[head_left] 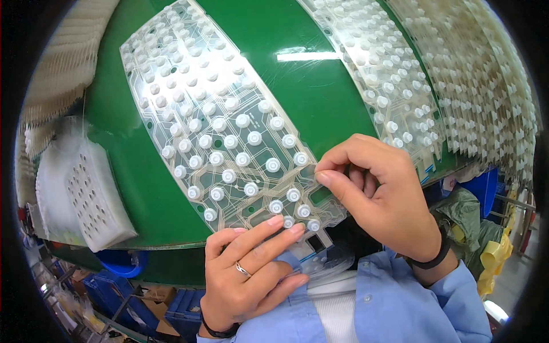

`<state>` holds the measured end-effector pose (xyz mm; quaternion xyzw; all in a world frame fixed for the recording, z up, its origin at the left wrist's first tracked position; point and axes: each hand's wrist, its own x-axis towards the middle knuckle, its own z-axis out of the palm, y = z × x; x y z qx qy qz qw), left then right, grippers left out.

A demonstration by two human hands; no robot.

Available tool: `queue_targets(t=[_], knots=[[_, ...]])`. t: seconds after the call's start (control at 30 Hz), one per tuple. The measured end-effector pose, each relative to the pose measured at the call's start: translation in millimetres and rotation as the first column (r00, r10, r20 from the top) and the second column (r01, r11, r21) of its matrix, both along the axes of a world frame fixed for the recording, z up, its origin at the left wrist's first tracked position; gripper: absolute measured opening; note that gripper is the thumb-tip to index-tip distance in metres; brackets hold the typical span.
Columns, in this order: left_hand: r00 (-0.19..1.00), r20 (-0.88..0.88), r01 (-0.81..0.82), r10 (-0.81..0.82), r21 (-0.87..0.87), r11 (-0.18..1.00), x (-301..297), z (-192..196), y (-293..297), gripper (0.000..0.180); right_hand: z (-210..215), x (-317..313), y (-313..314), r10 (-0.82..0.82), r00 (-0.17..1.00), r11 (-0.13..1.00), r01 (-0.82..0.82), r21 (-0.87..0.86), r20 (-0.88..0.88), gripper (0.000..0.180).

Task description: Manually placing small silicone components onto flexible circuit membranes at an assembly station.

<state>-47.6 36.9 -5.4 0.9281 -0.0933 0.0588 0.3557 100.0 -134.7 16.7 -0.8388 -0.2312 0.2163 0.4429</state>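
Observation:
A clear keyboard membrane (200,140) with rows of white rubber domes and printed silvery traces lies slantwise on a green table. My left hand (251,274) rests with outstretched fingers on its near end, the fingertips touching beside the lowest domes. At the sheet's right edge, the thumb and forefinger of my right hand (383,191) are pinched together on the membrane. Whether a smaller clear piece is also between those fingertips cannot be made out. The sheet's near end, with a tail strip (316,243), reaches past the table edge toward my body.
Another domed membrane (394,86) lies to the right, beside a tall stack of domed sheets (480,86). On the left stand a stack of sheets (68,63) and a pile of clear perforated sheets (86,188). Blue bins (123,262) sit below the green table (171,233).

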Motion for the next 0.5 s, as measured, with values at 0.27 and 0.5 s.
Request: queue_targets(t=[0.27,0.5], knots=[[1.000,0.015,0.013,-0.013,-0.013,1.000,0.4,-4.9,2.8,0.028,1.1,-0.1,2.1,-0.005,1.000,0.999,0.006,-0.036,0.031,0.003],[1.000,0.010,0.012,-0.012,-0.016,1.000,0.8,-3.7,2.7,0.028,2.1,0.2,3.2,-0.001,0.999,0.999,0.004,-0.052,0.042,0.002]])
